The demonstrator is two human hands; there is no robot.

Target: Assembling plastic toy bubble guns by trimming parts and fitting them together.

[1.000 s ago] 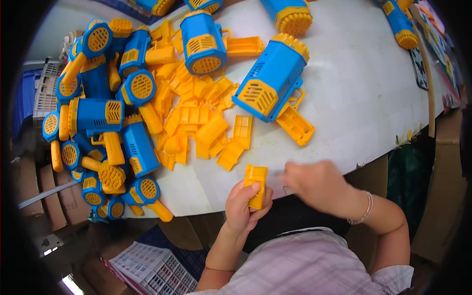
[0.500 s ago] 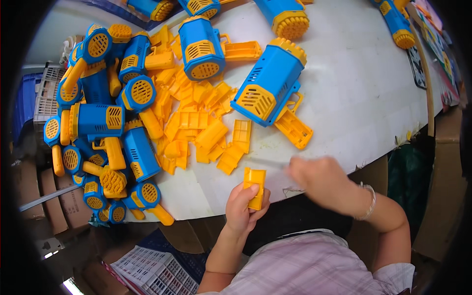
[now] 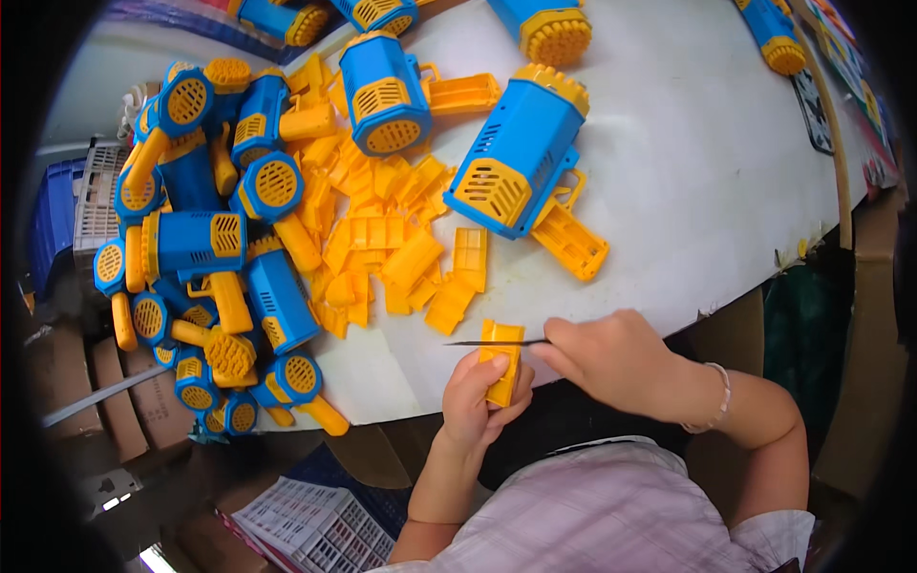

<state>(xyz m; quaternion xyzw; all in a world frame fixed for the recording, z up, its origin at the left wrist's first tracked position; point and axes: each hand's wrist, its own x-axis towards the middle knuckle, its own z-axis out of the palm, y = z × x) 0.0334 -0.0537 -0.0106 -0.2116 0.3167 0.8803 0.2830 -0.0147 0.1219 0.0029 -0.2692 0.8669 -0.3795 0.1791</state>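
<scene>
Near the table's front edge, my left hand (image 3: pixel 482 393) grips a yellow plastic cover (image 3: pixel 500 368), its ribbed, hollow side showing and my thumb on its face. My right hand (image 3: pixel 611 361) is closed on a thin, dark, pointed blade (image 3: pixel 497 343), its grip hidden in the fingers. The blade points left and crosses the upper part of the cover; whether it touches cannot be made out. Just beyond lies a heap of similar yellow covers (image 3: pixel 411 263). A blue and yellow toy bubble gun (image 3: pixel 521 153) lies on its side farther off, its hollow yellow handle toward me.
Several toy guns (image 3: pixel 196 239) are piled at the left edge of the white table (image 3: pixel 688 191). More toy guns (image 3: pixel 387 95) lie toward the back. A dark phone (image 3: pixel 812 110) is at the far right. White crates (image 3: pixel 315 525) stand below at left.
My right hand has moved slightly left and down, bringing the blade across the cover, where before it was blurred and above it. My left hand still holds the cover. The view has shifted slightly.
</scene>
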